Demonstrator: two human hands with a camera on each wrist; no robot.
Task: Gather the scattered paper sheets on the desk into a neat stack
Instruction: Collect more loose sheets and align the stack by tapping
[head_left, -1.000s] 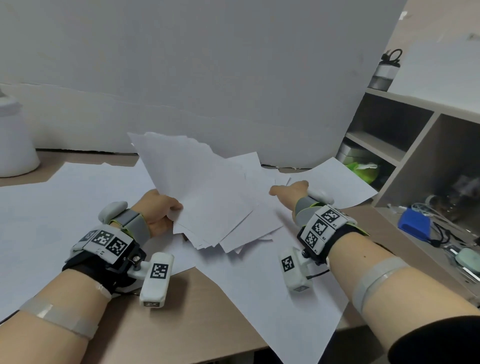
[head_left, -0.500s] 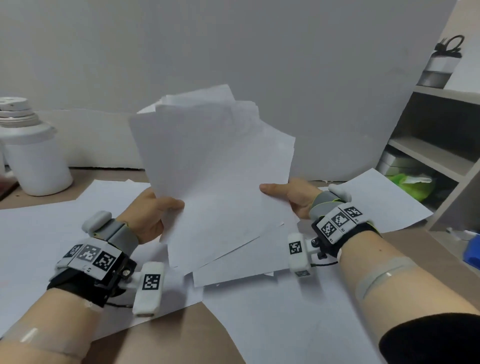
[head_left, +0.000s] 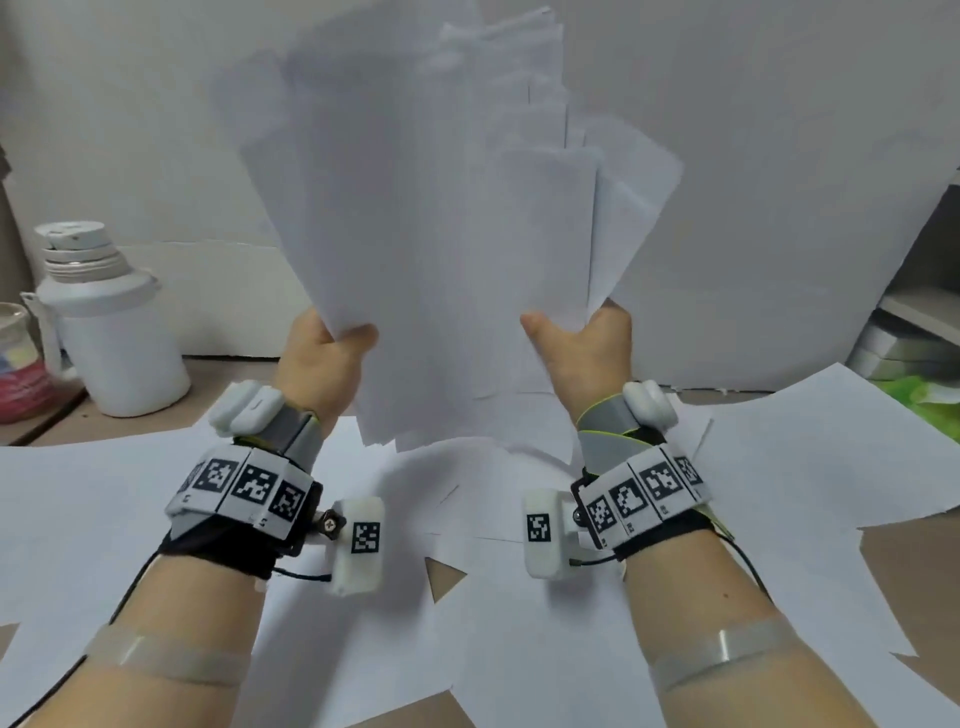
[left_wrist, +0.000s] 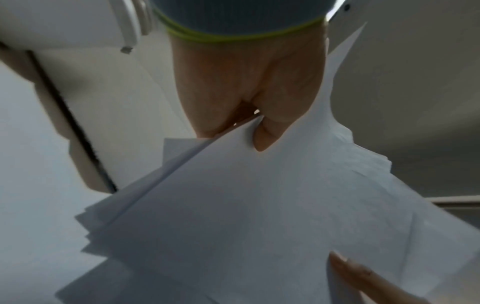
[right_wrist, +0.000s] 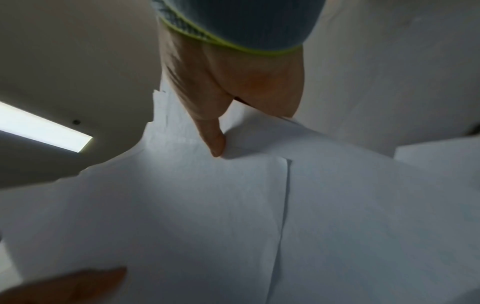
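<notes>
A loose bundle of white paper sheets (head_left: 441, 218) stands nearly upright in front of me, its top edges uneven and fanned. My left hand (head_left: 332, 348) grips its lower left edge, thumb in front of the sheets (left_wrist: 259, 205). My right hand (head_left: 576, 338) grips the lower right edge, thumb pressed on the front of the paper (right_wrist: 207, 205). The fingers behind the bundle are hidden. The bundle's bottom edge hangs just above the desk.
Large white sheets (head_left: 805, 467) cover the brown desk (head_left: 447, 571). A white jug (head_left: 109, 322) and a red-and-white cup (head_left: 21, 358) stand at the back left. A grey board (head_left: 779, 156) stands behind; shelves (head_left: 919, 312) at the right.
Both hands have raised the bundle from lying tilted on the desk to nearly upright. The hands have moved closer together and higher.
</notes>
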